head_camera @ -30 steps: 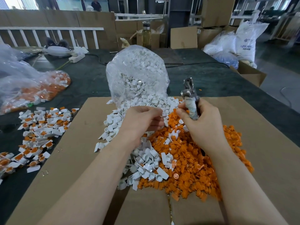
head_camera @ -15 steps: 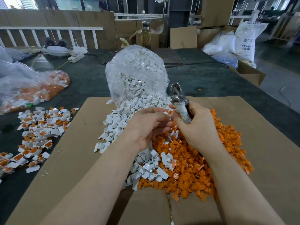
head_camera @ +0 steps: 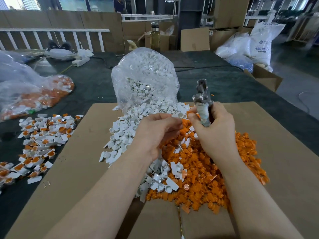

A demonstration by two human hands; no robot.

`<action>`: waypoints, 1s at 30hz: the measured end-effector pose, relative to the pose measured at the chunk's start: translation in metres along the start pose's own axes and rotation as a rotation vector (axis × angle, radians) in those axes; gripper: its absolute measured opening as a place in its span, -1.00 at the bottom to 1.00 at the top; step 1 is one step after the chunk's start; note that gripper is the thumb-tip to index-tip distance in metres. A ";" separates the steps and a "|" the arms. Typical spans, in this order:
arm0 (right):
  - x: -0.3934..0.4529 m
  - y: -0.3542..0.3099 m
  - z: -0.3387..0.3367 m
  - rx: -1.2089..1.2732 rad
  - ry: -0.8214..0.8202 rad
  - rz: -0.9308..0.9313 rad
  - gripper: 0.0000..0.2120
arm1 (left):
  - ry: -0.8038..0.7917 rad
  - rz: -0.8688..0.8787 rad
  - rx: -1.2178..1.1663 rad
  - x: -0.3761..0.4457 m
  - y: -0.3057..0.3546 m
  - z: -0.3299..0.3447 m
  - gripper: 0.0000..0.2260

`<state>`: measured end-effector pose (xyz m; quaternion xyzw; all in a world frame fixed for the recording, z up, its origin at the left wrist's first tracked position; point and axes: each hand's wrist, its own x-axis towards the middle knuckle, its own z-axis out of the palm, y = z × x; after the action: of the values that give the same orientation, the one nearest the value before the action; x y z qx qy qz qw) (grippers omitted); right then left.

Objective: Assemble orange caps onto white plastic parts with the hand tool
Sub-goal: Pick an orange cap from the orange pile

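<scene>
Where the head view looks down on the worktop (head_camera: 224, 80), both hands meet above two heaps on a cardboard sheet (head_camera: 284, 152). Left hand (head_camera: 155, 133): fingers (head_camera: 174, 121) curled, tips pinching a white part (head_camera: 179, 115) whose round cup faces up. Right hand (head_camera: 214, 130): fingers curled round the wrapped handle of the tool (head_camera: 202, 102), which stands nearly upright, its metal head above the knuckles; the thumb and forefinger tips lie just beside the white part, with a bit of orange between them, too small to tell whether it is a cap. Whether the right fingertips touch the part cannot be told.

Below and to the left of the left fingers: a heap of loose white parts (head_camera: 124, 133), spilling from a clear bag (head_camera: 145, 75) that stands just beyond the fingertips. Below the right hand and toward its wrist: a heap of orange caps (head_camera: 207, 183), the two heaps touching and mingling under the hands.

Far left of the left hand, partly off the cardboard: a spread of assembled pieces (head_camera: 43, 133), white with orange caps. Beyond these, a second bag (head_camera: 31, 94) holds more orange and white pieces.

Behind the clear bag, at the worktop's far edge: a bottle (head_camera: 154, 37) and cardboard boxes (head_camera: 195, 39).
</scene>
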<state>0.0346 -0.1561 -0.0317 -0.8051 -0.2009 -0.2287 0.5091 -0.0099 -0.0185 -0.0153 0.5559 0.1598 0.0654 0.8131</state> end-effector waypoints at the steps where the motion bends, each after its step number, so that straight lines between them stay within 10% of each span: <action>1: 0.000 -0.001 0.000 0.028 0.005 0.008 -0.85 | 0.003 0.003 -0.011 0.000 0.000 0.001 -0.90; 30: -0.001 -0.003 0.004 -0.066 -0.003 -0.024 -0.92 | 0.132 0.383 0.411 -0.006 -0.003 0.006 -0.88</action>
<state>0.0321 -0.1515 -0.0314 -0.8193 -0.2038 -0.2401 0.4792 -0.0133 -0.0268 -0.0149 0.7236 0.1146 0.2201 0.6441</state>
